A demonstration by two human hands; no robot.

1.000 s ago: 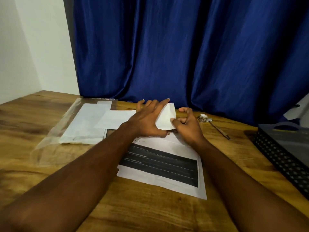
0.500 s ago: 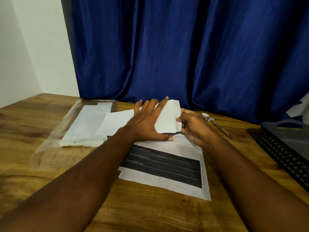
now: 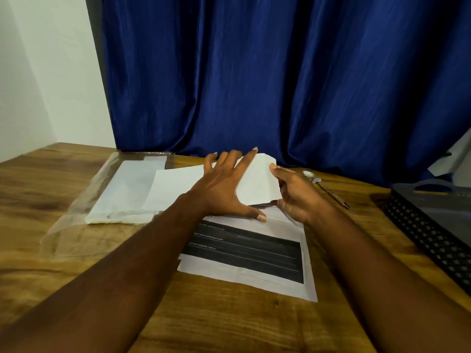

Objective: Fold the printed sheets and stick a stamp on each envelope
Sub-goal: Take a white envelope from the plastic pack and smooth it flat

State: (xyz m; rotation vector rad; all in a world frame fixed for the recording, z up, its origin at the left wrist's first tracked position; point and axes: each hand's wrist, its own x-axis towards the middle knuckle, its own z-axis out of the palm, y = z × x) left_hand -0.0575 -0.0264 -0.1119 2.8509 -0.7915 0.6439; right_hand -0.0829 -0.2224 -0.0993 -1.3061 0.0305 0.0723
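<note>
1. Wooden table (image 3: 229, 324), blue curtain (image 3: 254, 85) behind.
2. Our left hand (image 3: 224, 192) — fingers straight, spread — presses down on the white sheet (image 3: 257, 184).
3. Our right hand (image 3: 298, 197) pinches that sheet's raised right edge, above the printed sheet (image 3: 244, 250).

- Left hand (image 3: 224, 192): flat, fingers spread, pressing a blank white paper (image 3: 257, 184) down over the table (image 3: 76, 263).
- Right hand (image 3: 298, 197): grip pinching that paper's lifted right edge.
- Printed sheet (image 3: 249, 253): dark-banded form, flat on the table, partly under both hands.
- Clear plastic sleeve (image 3: 76, 220) holding a white stack (image 3: 125, 192): left side.
- Pen (image 3: 331, 194) and black mesh tray (image 3: 428, 233): right side.
- Blue curtain (image 3: 254, 72): behind the table.
</note>
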